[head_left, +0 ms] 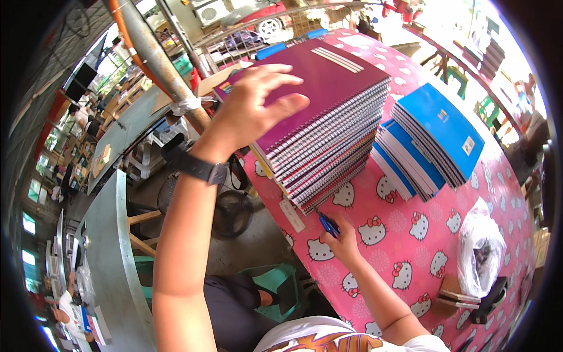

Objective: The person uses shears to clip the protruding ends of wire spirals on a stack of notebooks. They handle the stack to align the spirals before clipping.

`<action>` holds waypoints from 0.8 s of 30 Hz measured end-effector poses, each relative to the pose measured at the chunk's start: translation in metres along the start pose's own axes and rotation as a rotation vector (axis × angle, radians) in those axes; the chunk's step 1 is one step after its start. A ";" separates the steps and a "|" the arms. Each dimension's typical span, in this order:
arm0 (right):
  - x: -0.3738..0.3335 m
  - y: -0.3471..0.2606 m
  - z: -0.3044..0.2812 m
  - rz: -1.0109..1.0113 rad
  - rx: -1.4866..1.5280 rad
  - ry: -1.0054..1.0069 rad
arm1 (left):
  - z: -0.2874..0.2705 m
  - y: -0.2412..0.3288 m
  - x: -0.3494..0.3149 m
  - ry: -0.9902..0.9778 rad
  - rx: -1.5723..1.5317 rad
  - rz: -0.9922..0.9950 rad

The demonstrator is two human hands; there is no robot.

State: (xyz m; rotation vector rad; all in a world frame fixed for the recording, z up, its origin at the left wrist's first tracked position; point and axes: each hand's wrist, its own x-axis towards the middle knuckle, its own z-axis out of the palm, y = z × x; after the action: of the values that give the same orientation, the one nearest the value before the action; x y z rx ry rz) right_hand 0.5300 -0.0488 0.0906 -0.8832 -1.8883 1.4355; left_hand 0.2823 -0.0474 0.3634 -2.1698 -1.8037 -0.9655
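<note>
A tall stack of spiral-bound notebooks (337, 132) stands on the table, with a maroon cover on top and the wire coils facing me. My left hand (253, 108) is over the near left part of the top cover, its fingers spread and holding nothing. Down by the lowest coils at the stack's near corner, my right hand (345, 239) grips a small blue-handled tool, which looks like pliers (329, 225). The tool's thin tip points at the bottom coil; whether it touches is too small to tell.
Blue spiral notebooks (443, 126) lie in overlapping piles right of the stack. A pink patterned cloth (375, 258) covers the table. Farther right are a white plastic bag (482, 246) and a brown wallet-like item (451, 299). A rusty post (155, 58) rises beyond the left edge, near a fan (233, 212).
</note>
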 end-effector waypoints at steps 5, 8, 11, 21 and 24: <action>-0.002 0.000 -0.002 0.108 -0.127 -0.111 | 0.003 -0.016 -0.037 0.181 -0.234 -0.028; -0.001 -0.002 0.001 0.007 -0.241 -0.113 | 0.029 -0.016 -0.039 0.421 -0.252 0.016; 0.007 -0.012 0.007 -0.215 -0.278 -0.032 | 0.041 -0.019 -0.041 0.534 -0.249 -0.011; 0.010 -0.001 0.007 -0.242 -0.139 -0.095 | 0.058 -0.025 -0.051 0.602 -0.201 -0.090; 0.014 0.001 0.009 -0.398 -0.308 0.026 | 0.056 -0.030 -0.053 0.540 -0.213 -0.084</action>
State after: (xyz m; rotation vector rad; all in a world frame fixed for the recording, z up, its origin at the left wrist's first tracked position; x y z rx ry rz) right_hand 0.5152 -0.0423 0.0882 -0.6072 -2.1518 0.9092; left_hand 0.2717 -0.0552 0.2811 -1.7027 -1.5893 -1.6359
